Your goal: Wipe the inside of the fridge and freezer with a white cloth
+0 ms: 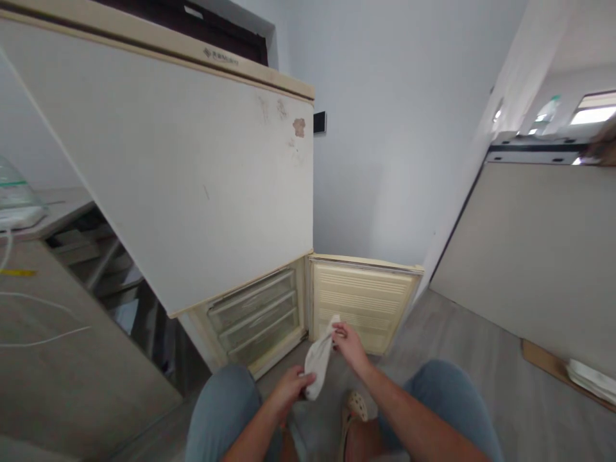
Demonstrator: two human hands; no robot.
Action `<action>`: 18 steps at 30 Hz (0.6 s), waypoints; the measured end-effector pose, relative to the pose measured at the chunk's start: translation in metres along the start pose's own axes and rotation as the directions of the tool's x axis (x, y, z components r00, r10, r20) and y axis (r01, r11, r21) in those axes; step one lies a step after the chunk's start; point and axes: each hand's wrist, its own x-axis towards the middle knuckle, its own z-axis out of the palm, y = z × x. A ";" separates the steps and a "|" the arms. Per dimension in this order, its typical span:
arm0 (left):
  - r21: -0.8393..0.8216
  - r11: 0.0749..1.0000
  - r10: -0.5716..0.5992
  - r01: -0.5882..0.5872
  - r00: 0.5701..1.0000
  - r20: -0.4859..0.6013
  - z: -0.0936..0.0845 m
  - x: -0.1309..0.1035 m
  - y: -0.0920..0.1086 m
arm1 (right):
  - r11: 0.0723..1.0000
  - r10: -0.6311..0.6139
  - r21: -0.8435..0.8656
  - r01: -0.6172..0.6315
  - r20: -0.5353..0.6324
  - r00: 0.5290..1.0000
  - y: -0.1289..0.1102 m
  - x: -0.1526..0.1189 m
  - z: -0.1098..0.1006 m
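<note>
A white cloth [318,359] is stretched between my two hands, low in front of my knees. My left hand [292,384] grips its lower end, with the thumb lying on top. Its upper end is pinched by the fingers of my right hand [347,343]. Just beyond the cloth, the lower door [363,292] of a fridge stands swung out to the right, its ribbed cream inner side facing me. Left of that door, the lower compartment shows several clear-fronted drawers [260,311], pushed in. Above it, the large white upper door [192,173] is closed.
A cabinet with cluttered open shelves [120,282] stands left of the fridge, with a clear plastic bottle [17,192] on top. To the right are a pale panel [534,250] and cardboard [543,362] on the grey floor [457,327]. My clog [356,405] is below my hands.
</note>
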 end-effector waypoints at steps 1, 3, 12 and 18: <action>0.025 1.000 -0.015 0.014 0.999 0.030 0.007 0.000 -0.001 | 0.994 0.010 0.110 -0.008 -0.014 1.000 -0.007 -0.002 -0.007; 0.075 0.997 -0.022 0.017 0.998 0.065 0.021 0.002 -0.001 | 0.957 0.023 0.288 -0.010 -0.041 0.999 -0.020 -0.007 -0.021; -0.116 0.913 0.401 -0.392 0.914 0.065 0.090 0.016 0.049 | 0.868 -0.082 0.497 -0.002 0.147 0.986 -0.041 -0.027 -0.085; -0.008 0.939 0.327 -0.344 0.883 0.336 0.147 0.015 0.053 | 0.902 -0.176 0.419 0.109 0.127 0.976 -0.006 -0.024 -0.101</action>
